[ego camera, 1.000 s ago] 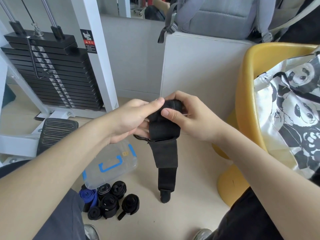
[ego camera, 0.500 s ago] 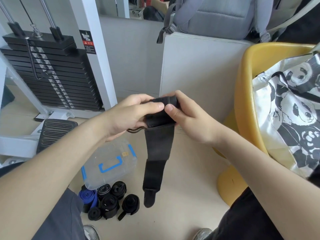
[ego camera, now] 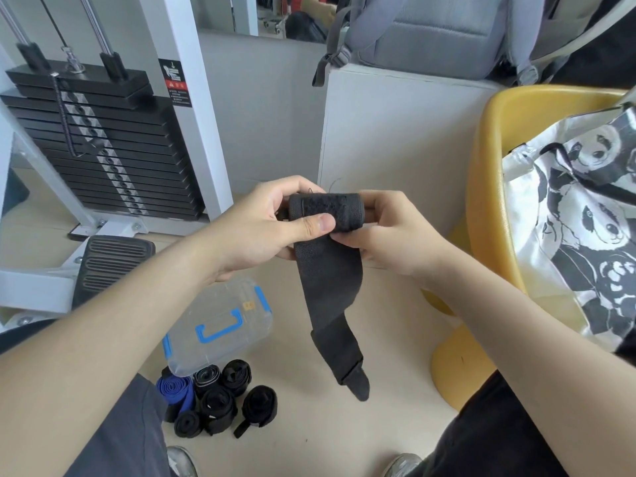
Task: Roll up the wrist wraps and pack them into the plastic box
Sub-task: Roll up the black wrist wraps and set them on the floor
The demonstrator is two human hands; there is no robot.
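Head view: we see the left hand and right hand raised in front of us. Both are clenched on the rolled top of a black wrist wrap. The left thumb presses the front of the roll and the left fingers curl over its top. The right fingers grasp its other end. The roll lies crosswise between the two sets of fingers, and its loose tail hangs straight down from them in the air. Well below the left fingers, the plastic box sits on the floor with its lid on. Just beyond it, toward us, lie the rolled wraps, already done.

We judge the main risk to be the roll loosening. If the thumb eases while the fingers shift for the next turn, the springy fabric could unwind. The hanging tail has a twist near its end. If that is not flattened, the roll could go on crooked and end up too bulky for the box. The lid also has to come off before anything can be packed.

Against half a second ago, the tail has swung from under the left fingers to under the right ones. The roll has also turned, so a fuzzy fastening patch faces us. The loop that hung below the left fingers is out of sight.
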